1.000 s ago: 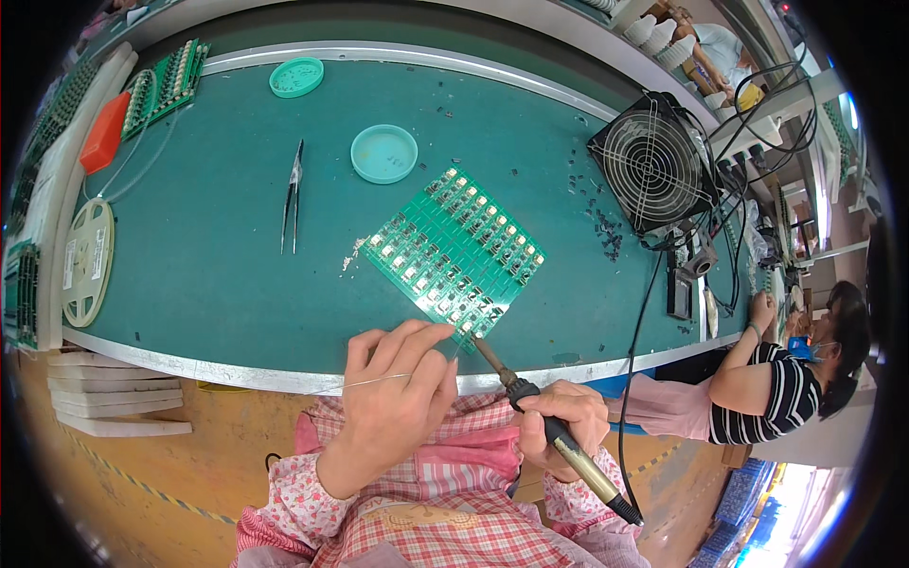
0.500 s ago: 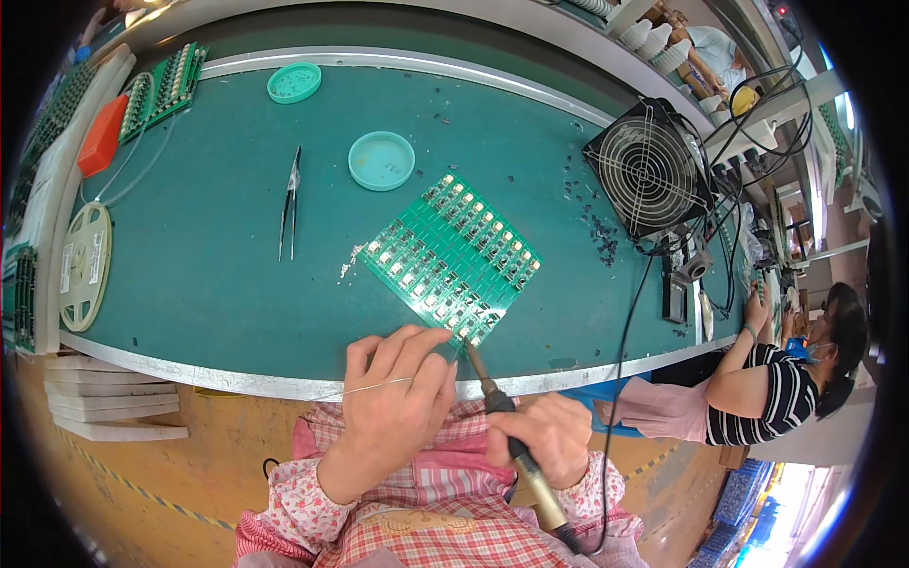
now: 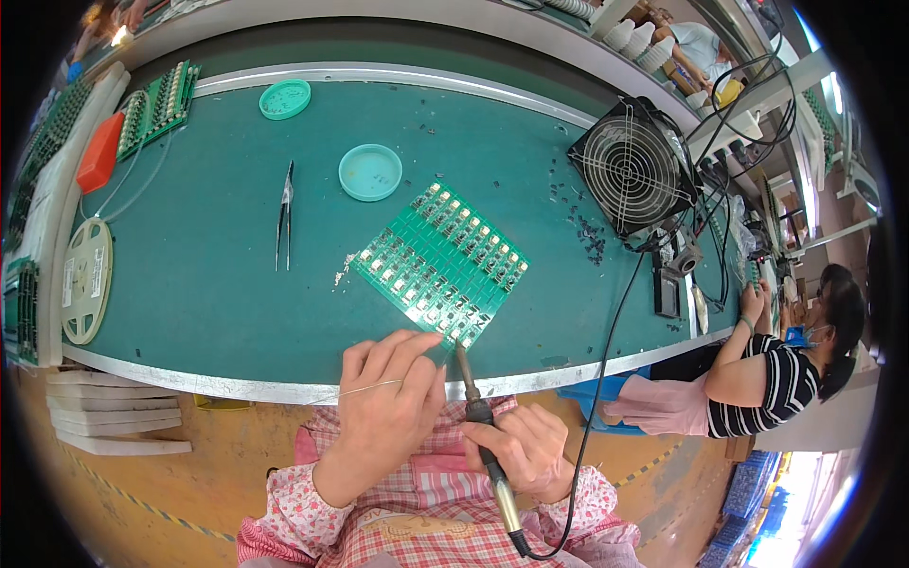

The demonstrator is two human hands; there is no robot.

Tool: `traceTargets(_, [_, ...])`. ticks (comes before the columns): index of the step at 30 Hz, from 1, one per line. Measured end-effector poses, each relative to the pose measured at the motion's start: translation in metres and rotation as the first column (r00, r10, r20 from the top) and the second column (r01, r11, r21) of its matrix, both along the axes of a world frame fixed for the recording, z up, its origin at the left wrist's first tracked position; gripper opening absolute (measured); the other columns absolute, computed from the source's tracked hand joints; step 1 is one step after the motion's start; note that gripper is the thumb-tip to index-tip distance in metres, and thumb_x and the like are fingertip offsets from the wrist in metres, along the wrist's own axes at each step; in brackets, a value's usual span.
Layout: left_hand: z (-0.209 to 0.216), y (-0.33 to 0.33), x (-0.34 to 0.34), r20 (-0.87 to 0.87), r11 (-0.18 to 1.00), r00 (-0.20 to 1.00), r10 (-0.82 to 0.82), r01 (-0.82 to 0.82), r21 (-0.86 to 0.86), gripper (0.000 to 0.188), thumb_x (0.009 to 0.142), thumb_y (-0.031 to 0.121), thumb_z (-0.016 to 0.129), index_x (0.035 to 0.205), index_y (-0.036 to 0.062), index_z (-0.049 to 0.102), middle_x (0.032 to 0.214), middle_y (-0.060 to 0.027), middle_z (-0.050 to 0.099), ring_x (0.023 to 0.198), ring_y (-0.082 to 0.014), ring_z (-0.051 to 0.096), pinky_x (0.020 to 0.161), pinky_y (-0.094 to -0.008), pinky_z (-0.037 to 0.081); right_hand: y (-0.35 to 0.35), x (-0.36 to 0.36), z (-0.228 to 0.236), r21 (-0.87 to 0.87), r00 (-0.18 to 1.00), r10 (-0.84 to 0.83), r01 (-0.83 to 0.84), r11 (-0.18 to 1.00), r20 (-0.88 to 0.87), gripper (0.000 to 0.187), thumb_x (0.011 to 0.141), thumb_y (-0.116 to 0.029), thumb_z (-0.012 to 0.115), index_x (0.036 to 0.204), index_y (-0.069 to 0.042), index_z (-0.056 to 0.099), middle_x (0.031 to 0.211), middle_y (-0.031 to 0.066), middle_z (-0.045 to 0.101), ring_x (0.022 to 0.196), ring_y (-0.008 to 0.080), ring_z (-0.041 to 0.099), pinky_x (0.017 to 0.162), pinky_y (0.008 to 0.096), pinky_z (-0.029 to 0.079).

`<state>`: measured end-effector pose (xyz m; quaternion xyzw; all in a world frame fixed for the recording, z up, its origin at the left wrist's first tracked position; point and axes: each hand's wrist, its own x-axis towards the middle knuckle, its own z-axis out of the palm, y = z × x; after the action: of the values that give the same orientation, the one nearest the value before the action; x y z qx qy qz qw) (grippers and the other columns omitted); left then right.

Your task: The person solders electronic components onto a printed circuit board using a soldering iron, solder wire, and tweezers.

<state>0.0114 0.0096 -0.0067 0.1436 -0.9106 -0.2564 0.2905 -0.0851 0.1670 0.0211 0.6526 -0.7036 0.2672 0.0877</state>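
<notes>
A green circuit board panel (image 3: 437,248), set with rows of pale square parts, lies turned at an angle near the bench's front edge. Wrapped in my right hand (image 3: 521,449) is a soldering iron (image 3: 471,381); its tip meets the panel's near corner. My left hand (image 3: 390,390) is closed around a thin strand of solder wire (image 3: 371,386), which crosses the back of its fingers. The fingertips of that hand rest at the panel's near edge, just left of the iron's tip. Whether wire touches the tip is too small to tell.
Tweezers (image 3: 285,216) and two round green dishes (image 3: 370,173) (image 3: 284,98) lie farther back. A black fan (image 3: 632,168) stands at right, small dark parts scattered beside it. At left are a tape reel (image 3: 87,281) and a red box (image 3: 100,153). A co-worker (image 3: 765,383) sits at right.
The whole view has shifted slightly. My right hand and the soldering iron have swung a little left, the iron now steeper. The left hand stays at the panel's edge.
</notes>
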Motion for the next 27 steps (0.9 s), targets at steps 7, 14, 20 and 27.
traceTargets(7, [0.001,-0.001,0.002,-0.005,0.999,1.0,-0.016,0.017,0.03,0.013,0.077,0.002,0.066,0.081,0.0036,0.054,0.11,-0.0056,0.065,0.101,-0.025,0.06,0.083,-0.04,0.038,0.01,-0.013,0.005,-0.259,0.956,-0.028,0.107,0.96,0.293,0.023,0.071,0.0,0.071,0.09,-0.003,0.06,0.057,0.0026,0.055,0.043,0.0158,0.051,0.041,0.0277,0.04])
traceTargets(14, [0.004,0.003,-0.005,0.007,1.0,1.0,0.011,-0.011,0.017,0.013,0.077,0.003,0.066,0.08,0.0041,0.054,0.107,-0.0056,0.064,0.098,-0.0261,0.06,0.082,-0.0401,0.037,0.007,-0.015,0.0,-0.284,0.928,-0.022,0.137,0.949,0.372,0.02,0.073,0.0,0.071,0.09,-0.001,0.06,0.061,0.0059,0.061,0.046,0.0175,0.057,0.045,0.0277,0.045])
traceTargets(20, [0.002,0.004,-0.008,0.0,0.999,0.999,0.041,-0.041,0.001,0.014,0.076,0.003,0.068,0.08,0.0043,0.054,0.104,-0.0053,0.063,0.095,-0.0271,0.059,0.081,-0.0404,0.037,-0.003,-0.013,-0.003,-0.277,0.932,-0.03,0.138,0.951,0.362,0.017,0.077,-0.002,0.069,0.089,-0.001,0.058,0.064,0.0058,0.062,0.049,0.0175,0.059,0.046,0.0285,0.047])
traceTargets(27, [0.001,0.003,-0.007,-0.007,0.999,0.999,0.038,-0.038,0.009,0.015,0.076,0.004,0.068,0.08,0.0045,0.054,0.105,-0.0053,0.063,0.096,-0.0279,0.059,0.081,-0.0406,0.037,-0.006,-0.012,-0.002,-0.237,0.934,-0.053,0.144,0.961,0.352,0.021,0.072,0.001,0.072,0.089,-0.002,0.06,0.067,0.0051,0.064,0.05,0.0177,0.06,0.046,0.0279,0.047])
